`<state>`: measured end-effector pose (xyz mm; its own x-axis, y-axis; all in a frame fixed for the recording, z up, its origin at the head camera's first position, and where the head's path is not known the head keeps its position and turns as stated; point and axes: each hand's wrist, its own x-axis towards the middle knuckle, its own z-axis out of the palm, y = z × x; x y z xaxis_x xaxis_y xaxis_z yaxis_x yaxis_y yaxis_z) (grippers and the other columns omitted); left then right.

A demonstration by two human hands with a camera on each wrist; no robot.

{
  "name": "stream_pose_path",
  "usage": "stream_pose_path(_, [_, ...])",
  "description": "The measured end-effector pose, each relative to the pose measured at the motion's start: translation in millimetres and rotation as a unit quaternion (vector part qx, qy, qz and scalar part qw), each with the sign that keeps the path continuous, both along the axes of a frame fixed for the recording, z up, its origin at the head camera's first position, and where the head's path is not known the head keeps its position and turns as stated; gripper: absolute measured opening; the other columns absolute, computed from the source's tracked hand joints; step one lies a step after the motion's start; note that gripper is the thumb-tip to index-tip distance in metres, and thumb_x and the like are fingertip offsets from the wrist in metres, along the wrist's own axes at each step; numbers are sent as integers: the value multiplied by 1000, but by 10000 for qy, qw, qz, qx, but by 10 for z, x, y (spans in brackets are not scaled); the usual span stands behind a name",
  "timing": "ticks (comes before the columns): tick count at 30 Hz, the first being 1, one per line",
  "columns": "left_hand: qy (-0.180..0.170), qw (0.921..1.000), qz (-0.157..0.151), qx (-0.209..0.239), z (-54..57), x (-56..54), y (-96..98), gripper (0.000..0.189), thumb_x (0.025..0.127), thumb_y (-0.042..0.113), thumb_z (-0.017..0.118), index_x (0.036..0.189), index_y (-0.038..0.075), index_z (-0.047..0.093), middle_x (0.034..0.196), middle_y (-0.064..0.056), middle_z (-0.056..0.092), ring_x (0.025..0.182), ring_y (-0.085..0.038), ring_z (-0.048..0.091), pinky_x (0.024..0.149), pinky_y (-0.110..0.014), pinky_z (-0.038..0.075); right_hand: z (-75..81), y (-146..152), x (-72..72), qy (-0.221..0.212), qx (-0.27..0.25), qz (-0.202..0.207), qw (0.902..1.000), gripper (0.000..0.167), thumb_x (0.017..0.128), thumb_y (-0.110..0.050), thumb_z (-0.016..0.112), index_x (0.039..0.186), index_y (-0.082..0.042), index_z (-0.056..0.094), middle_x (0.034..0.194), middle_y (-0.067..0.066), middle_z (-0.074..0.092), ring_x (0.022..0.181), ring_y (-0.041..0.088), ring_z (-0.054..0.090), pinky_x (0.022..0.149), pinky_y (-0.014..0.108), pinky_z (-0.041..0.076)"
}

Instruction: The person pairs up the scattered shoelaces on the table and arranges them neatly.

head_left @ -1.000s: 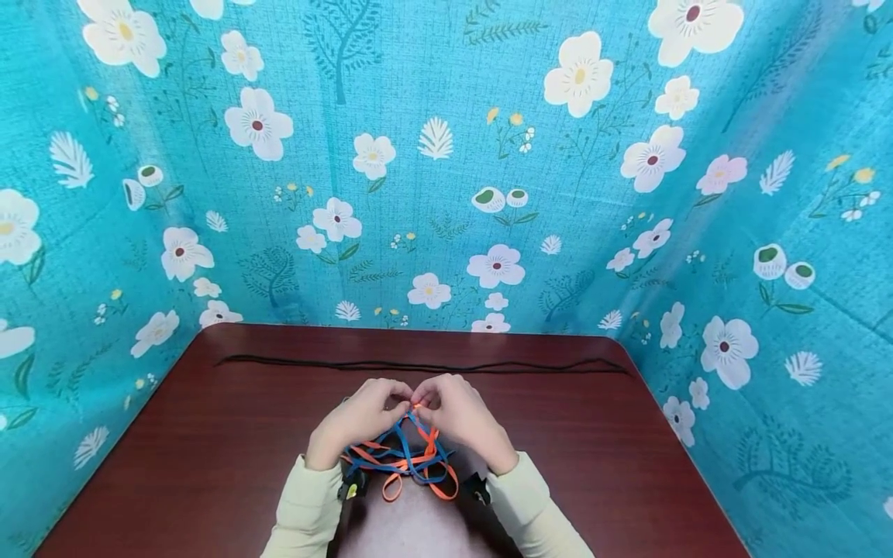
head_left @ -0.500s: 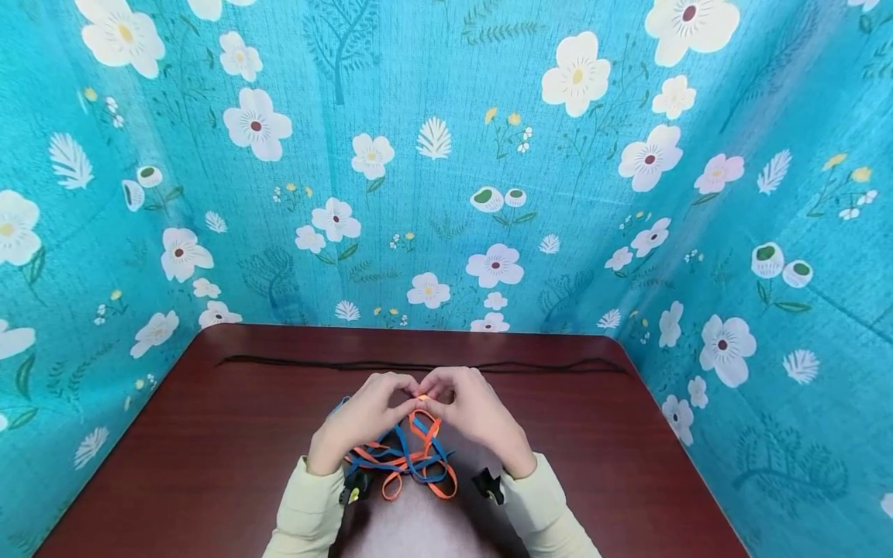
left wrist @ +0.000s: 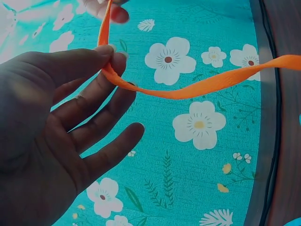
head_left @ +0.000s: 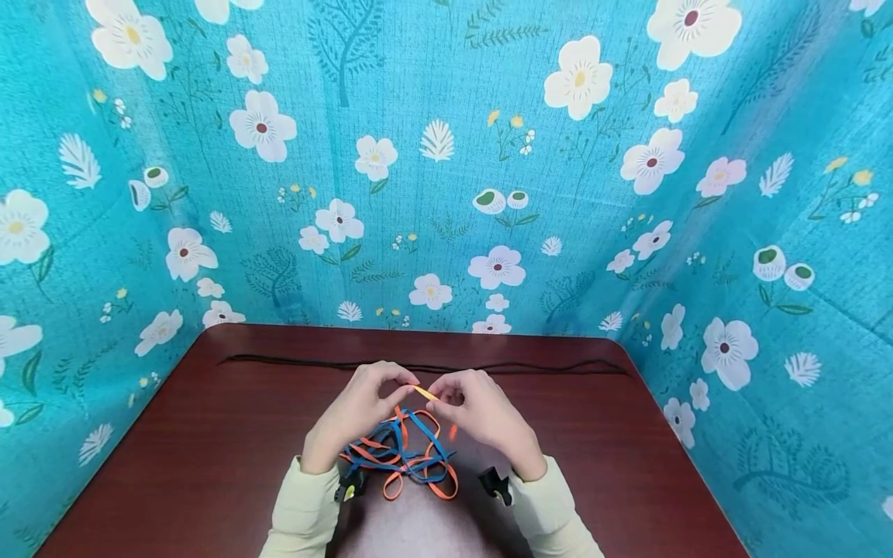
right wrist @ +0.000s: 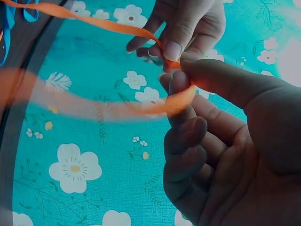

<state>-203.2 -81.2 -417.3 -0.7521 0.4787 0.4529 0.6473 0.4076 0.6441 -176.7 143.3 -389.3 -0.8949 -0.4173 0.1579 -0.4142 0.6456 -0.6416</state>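
Observation:
Between my two hands a short stretch of flat orange lace (head_left: 425, 393) is drawn taut above the table. My left hand (head_left: 357, 409) pinches it between thumb and index finger, the other fingers spread apart in the left wrist view. From that pinch the orange lace (left wrist: 188, 92) sags away to the right. My right hand (head_left: 486, 411) pinches the same lace close by, its other fingers curled in. A blurred tail hangs from the right hand in the right wrist view. Below lies a loose tangle of orange lace and blue lace (head_left: 434, 440).
Long thin black cords (head_left: 418, 366) stretch across the back of the dark red table (head_left: 209, 442). A blue flowered cloth (head_left: 446, 194) hangs behind and along the sides. Small black devices sit at both wrists.
Both hands have risen slightly, and the fingertips have moved apart, showing the taut orange stretch. An orange strand once hanging below them has shifted, and a loose tail now swings by the right hand.

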Motion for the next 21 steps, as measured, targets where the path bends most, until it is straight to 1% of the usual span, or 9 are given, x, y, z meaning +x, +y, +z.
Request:
stream_pose_path(2, [19, 9999, 82, 76, -1, -4, -15, 10, 94, 8, 73, 103, 8, 77, 100, 2, 74, 96, -15, 68, 85, -46, 57, -2, 13, 2, 11, 14, 4, 10000, 5, 94, -20, 74, 98, -20, 77, 71, -10, 65, 56, 7, 56, 54, 25, 46])
stream_pose_path(4, [51, 9997, 183, 129, 4, -11, -36, 9, 93, 8, 73, 102, 10, 77, 100, 3, 74, 94, -14, 68, 83, -46, 57, 5, 28, 8, -10, -21, 11, 10000, 5, 95, -19, 73, 99, -20, 76, 71, -10, 65, 53, 8, 55, 53, 26, 46])
stream_pose_path(6, [143, 9993, 287, 167, 10, -20, -64, 9, 93, 8, 73, 101, 11, 77, 99, 4, 74, 93, -12, 68, 81, -43, 57, 13, 43, 7, 72, -2, 11, 10000, 6, 96, -18, 72, 99, -19, 76, 71, -11, 64, 55, 7, 55, 55, 26, 46])
stream_pose_path(9, [295, 9984, 422, 220, 13, -33, -115, 10, 92, 7, 74, 101, 10, 77, 98, 4, 74, 91, -12, 67, 78, -37, 57, 25, 76, 11, 129, -30, -2, 9999, 7, 96, -17, 71, 100, -18, 77, 71, -12, 63, 53, 7, 54, 54, 26, 46])
stream_pose_path(10, [351, 9981, 449, 233, 8, -37, -132, 10, 92, 6, 74, 101, 9, 77, 98, 3, 74, 91, -13, 67, 77, -35, 56, 25, 89, 10, 194, -5, -35, 9998, 7, 96, -17, 71, 99, -19, 77, 70, -12, 63, 55, 7, 52, 54, 25, 44])
stream_pose_path(12, [425, 9975, 508, 256, 6, -45, -166, 10, 92, 6, 75, 101, 9, 77, 97, 2, 75, 91, -13, 67, 76, -34, 56, 36, 116, 14, 237, -49, -72, 9997, 7, 96, -17, 72, 99, -19, 78, 71, -12, 63, 55, 9, 50, 52, 25, 43])
stream_pose_path(16, [454, 9969, 581, 285, 16, -51, -219, 10, 92, 8, 74, 101, 10, 77, 97, 2, 75, 90, -12, 67, 74, -34, 56, 62, 173, 16, 327, -119, -185, 9992, 8, 95, -17, 73, 100, -19, 79, 77, -12, 64, 56, 9, 48, 51, 24, 42])
stream_pose_path(19, [422, 9966, 642, 291, 31, -50, -249, 10, 93, 9, 74, 102, 12, 77, 98, 2, 75, 91, -12, 68, 75, -35, 57, 86, 216, 24, 352, -156, -278, 9989, 9, 95, -16, 73, 101, -19, 79, 81, -12, 67, 56, 8, 47, 52, 25, 42])
stream_pose_path(21, [418, 9964, 664, 322, 31, -50, -270, 11, 93, 8, 74, 102, 11, 77, 99, 0, 75, 92, -13, 68, 76, -36, 57, 99, 246, 31, 358, -174, -313, 9987, 10, 95, -16, 73, 102, -19, 79, 82, -11, 68, 56, 9, 47, 52, 25, 42])
